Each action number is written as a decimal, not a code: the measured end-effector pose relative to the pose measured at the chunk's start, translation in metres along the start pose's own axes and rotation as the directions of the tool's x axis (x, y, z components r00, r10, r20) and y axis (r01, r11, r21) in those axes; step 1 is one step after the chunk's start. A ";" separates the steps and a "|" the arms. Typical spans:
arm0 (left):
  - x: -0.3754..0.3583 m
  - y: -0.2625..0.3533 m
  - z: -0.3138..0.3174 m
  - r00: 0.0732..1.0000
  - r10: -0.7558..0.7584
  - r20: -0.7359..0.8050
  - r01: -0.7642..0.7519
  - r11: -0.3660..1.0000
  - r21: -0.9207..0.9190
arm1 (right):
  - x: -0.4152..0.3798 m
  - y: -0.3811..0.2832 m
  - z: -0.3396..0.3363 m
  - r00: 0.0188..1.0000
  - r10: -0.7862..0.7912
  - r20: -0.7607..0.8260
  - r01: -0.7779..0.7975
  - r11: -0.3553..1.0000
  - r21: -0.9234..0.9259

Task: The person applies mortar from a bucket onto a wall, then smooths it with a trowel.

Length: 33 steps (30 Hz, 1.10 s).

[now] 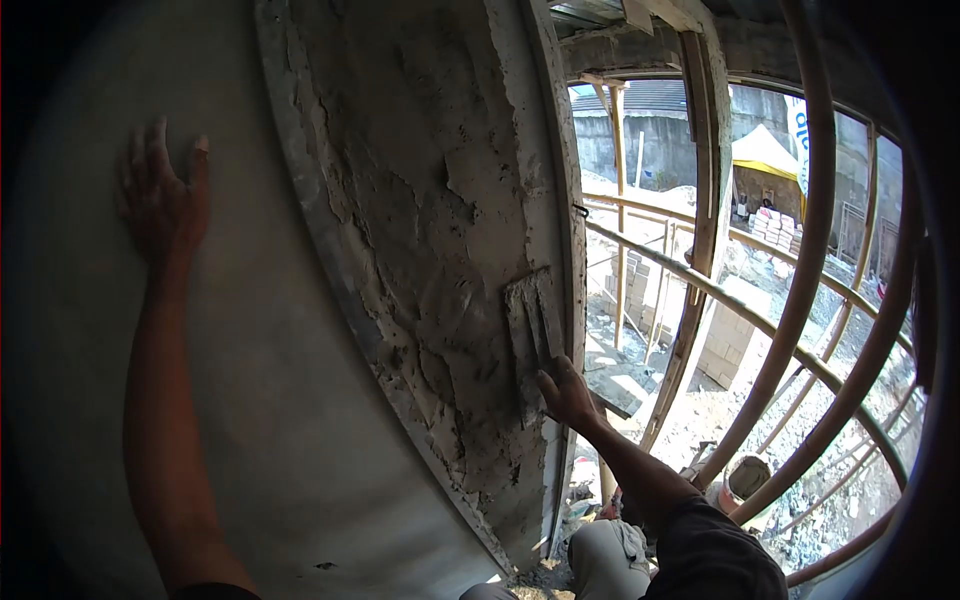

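My left hand (168, 195) lies against the smooth grey wall (270, 420) at the left, its fingers spread and nothing in it. My right hand (568, 392) is wrapped round the handle of a mortar-covered trowel (530, 335). The trowel's long blade is against the right side of a strip of rough, wet-looking mortar (420, 200). Ridges and cracks mark the mortar surface. A raised edge (335, 260) runs down the strip's left side, and a straight edge board (567, 180) borders it on the right.
Bamboo poles (815, 200) and a wooden post (705, 180) stand at the right. Beyond them are stacked blocks (728, 345), bags (775, 230) and a yellow-and-white canopy (765, 150). A bucket (745, 480) sits low at the right, near my knee (605, 560).
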<state>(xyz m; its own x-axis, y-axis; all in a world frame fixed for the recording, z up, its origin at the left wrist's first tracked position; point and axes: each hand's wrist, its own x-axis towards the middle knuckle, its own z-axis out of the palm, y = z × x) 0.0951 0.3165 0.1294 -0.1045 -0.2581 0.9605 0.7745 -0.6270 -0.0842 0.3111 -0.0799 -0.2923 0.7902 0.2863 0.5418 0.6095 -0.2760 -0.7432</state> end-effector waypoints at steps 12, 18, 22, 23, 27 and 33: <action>0.001 0.006 -0.017 1.000 -0.012 -0.016 0.012 0.999 -0.039 | 0.073 -0.168 -0.034 0.973 -0.135 -0.186 0.066 0.939 -0.338; 0.003 0.003 -0.012 0.998 -0.001 -0.057 -0.002 0.998 -0.057 | 0.095 -0.180 -0.041 0.961 -0.201 -0.190 0.111 0.910 -0.399; 0.001 0.003 -0.011 0.999 0.000 -0.044 -0.001 1.000 -0.025 | 0.118 -0.201 -0.045 0.915 -0.255 -0.312 0.134 0.923 -0.360; 0.001 0.002 -0.009 0.999 0.003 -0.046 -0.004 1.000 -0.020 | 0.128 -0.211 -0.049 0.900 -0.257 -0.353 0.128 0.928 -0.349; 0.000 0.002 -0.004 0.997 0.004 -0.073 -0.006 0.999 -0.034 | 0.154 -0.263 -0.070 0.858 -0.324 -0.399 0.158 0.905 -0.395; 0.002 0.003 -0.013 1.000 -0.015 -0.010 0.015 1.000 0.013 | 0.206 -0.318 -0.099 0.819 -0.373 -0.436 0.187 0.892 -0.411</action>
<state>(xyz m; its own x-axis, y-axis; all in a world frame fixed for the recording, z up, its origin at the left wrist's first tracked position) 0.0890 0.3046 0.1273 -0.1228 -0.2560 0.9588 0.7811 -0.6210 -0.0658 0.2863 -0.0241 0.0944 0.4478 -0.0623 0.8920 0.7179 -0.5696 -0.4002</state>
